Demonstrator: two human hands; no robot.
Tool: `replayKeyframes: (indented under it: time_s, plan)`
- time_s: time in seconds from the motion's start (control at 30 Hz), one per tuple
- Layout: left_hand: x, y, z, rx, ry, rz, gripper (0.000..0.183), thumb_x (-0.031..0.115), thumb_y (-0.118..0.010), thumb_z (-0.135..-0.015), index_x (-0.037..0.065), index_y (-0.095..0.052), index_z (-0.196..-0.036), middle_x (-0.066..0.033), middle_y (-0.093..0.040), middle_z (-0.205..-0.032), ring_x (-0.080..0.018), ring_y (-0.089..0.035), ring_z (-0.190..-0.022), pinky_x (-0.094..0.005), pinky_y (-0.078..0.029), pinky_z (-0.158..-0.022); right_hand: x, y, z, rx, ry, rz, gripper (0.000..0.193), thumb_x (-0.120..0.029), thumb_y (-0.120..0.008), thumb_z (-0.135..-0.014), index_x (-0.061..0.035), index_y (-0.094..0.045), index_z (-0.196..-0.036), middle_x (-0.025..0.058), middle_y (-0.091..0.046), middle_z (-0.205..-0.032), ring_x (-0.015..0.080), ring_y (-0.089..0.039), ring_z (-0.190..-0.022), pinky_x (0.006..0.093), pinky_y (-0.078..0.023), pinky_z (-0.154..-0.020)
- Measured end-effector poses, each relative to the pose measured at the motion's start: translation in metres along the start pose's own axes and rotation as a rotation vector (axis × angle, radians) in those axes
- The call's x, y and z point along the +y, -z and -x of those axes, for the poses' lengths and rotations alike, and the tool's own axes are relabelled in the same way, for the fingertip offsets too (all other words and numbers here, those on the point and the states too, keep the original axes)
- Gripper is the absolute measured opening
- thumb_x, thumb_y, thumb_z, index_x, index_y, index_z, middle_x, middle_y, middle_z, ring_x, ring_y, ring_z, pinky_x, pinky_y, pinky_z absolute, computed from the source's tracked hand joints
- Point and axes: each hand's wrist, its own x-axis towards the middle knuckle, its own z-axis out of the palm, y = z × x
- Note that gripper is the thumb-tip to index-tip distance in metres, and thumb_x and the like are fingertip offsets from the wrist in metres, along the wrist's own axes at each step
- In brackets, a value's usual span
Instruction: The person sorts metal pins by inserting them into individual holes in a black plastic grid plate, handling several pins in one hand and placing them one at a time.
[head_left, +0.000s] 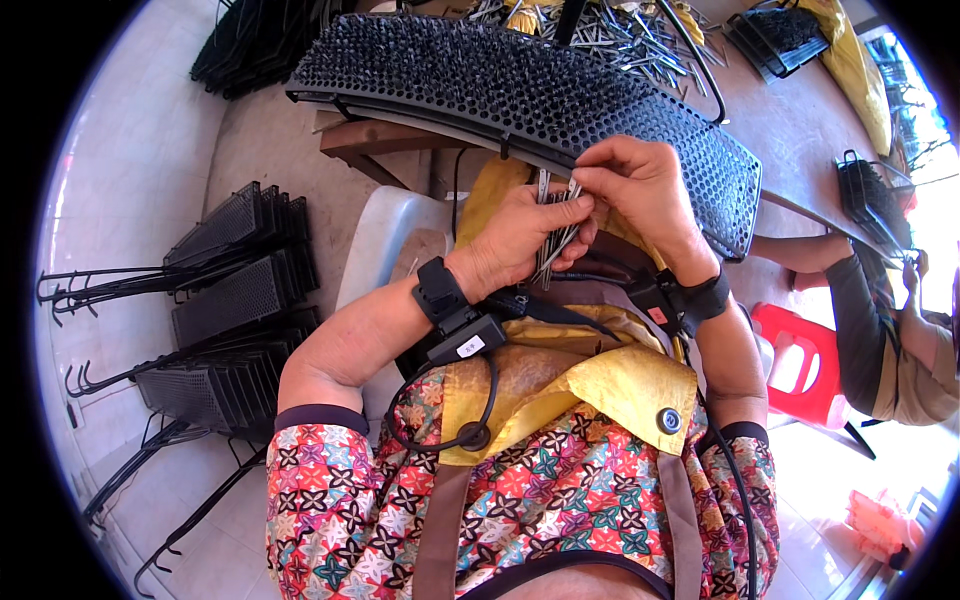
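My left hand [530, 232] is closed round a bundle of slim silver metal pieces [556, 240], long and narrow with pointed lower ends; their exact kind is unclear. Thumb and forefinger of my right hand [640, 185] pinch together at the top end of one slim metal piece [574, 187] beside the bundle. Just beyond both hands stands a long black perforated rack [690, 150], tilted toward me. Many small dark pieces [440, 60] fill the holes on its left and middle, while rows of bare holes show at its right end.
Loose slim metal pieces [640, 45] lie heaped on the table [740, 100] behind the rack. Black racks with hooked handles [230, 300] stand stacked on the floor at left. A red stool [800, 365] and another person [900, 340] are at right. A yellow apron [630, 390] covers my lap.
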Motion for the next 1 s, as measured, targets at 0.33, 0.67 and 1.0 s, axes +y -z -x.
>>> replayKeyframes:
  time_s: [0.33,0.67,1.0]
  plan:
    - [-0.002,0.005,-0.002,0.057,0.035,0.039,0.024,0.023,-0.056,-0.088,0.001,-0.056,-0.1,-0.0033,-0.054,-0.071,-0.0108,-0.046,-0.053,-0.023,-0.036,-0.043,-0.001,-0.005,-0.029,0.599,0.717,0.474,0.012,0.0,-0.069,-0.069,-0.0022,-0.059,-0.076,0.0102,-0.06,-0.072,0.0251,-0.059,-0.062,0.0306,-0.047,-0.054]
    - [0.0,0.004,-0.003,0.082,0.041,0.046,0.023,0.024,-0.057,-0.088,0.002,-0.059,-0.094,-0.0025,-0.055,-0.069,-0.0108,-0.049,-0.052,-0.0232,-0.036,-0.042,0.015,-0.011,-0.039,0.188,0.928,0.895,0.016,-0.008,-0.055,-0.061,-0.0026,-0.052,-0.076,0.0092,-0.049,-0.075,0.0271,-0.051,-0.07,0.0341,-0.047,-0.06]
    - [-0.001,0.009,-0.006,0.036,0.049,0.065,0.022,0.023,-0.057,-0.087,0.002,-0.055,-0.095,-0.0024,-0.052,-0.069,-0.0106,-0.045,-0.053,-0.0232,-0.036,-0.043,-0.003,-0.007,-0.045,0.09,0.831,0.983,0.013,-0.013,-0.061,-0.07,-0.0052,-0.052,-0.073,0.0101,-0.051,-0.068,0.0275,-0.055,-0.067,0.0357,-0.047,-0.058]
